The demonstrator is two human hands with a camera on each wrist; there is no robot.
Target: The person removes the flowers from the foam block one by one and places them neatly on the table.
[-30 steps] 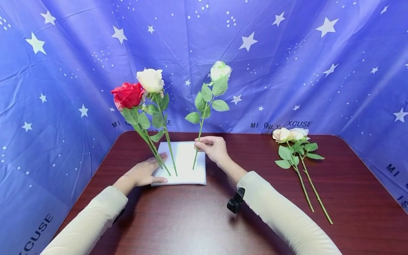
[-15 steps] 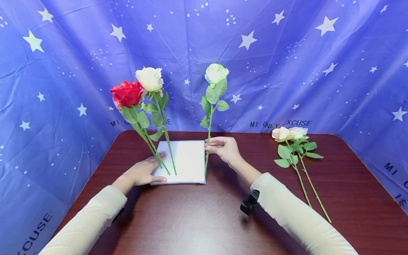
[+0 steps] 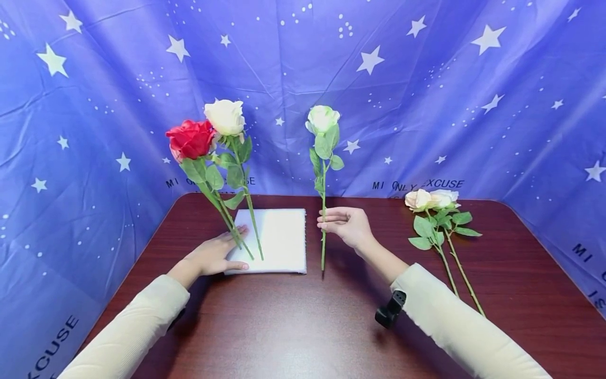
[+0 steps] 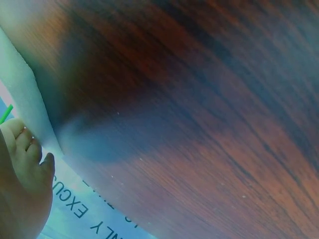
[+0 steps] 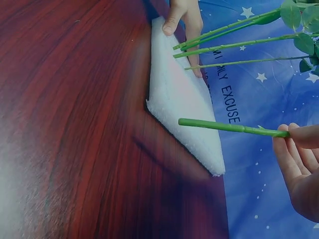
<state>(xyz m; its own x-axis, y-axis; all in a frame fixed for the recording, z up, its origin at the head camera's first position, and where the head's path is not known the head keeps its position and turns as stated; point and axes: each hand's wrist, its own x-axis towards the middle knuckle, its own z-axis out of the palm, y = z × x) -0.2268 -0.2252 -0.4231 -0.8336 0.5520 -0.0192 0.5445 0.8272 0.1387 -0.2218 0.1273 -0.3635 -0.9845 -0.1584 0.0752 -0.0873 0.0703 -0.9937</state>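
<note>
My right hand (image 3: 349, 227) pinches the stem of a white-green rose (image 3: 323, 120), held upright just right of the white foam block (image 3: 283, 239). In the right wrist view the stem's cut end (image 5: 199, 122) hangs free above the table. My left hand (image 3: 215, 256) rests with spread fingers on the foam block's left side. A red rose (image 3: 191, 138) and a cream rose (image 3: 225, 117) stand in the foam near those fingers, leaning left. Behind the red one, part of a pink bloom (image 3: 177, 152) peeks out.
Two pale roses (image 3: 431, 200) with leafy stems lie on the right of the dark red wooden table (image 3: 265, 326). A blue star-patterned cloth (image 3: 279, 63) hangs behind and at both sides. A small black camera (image 3: 391, 310) sits at my right sleeve.
My right hand has carried the white-green rose to the right, from over the foam block to beside it, and the stem has become more upright. The left hand has stayed put.
</note>
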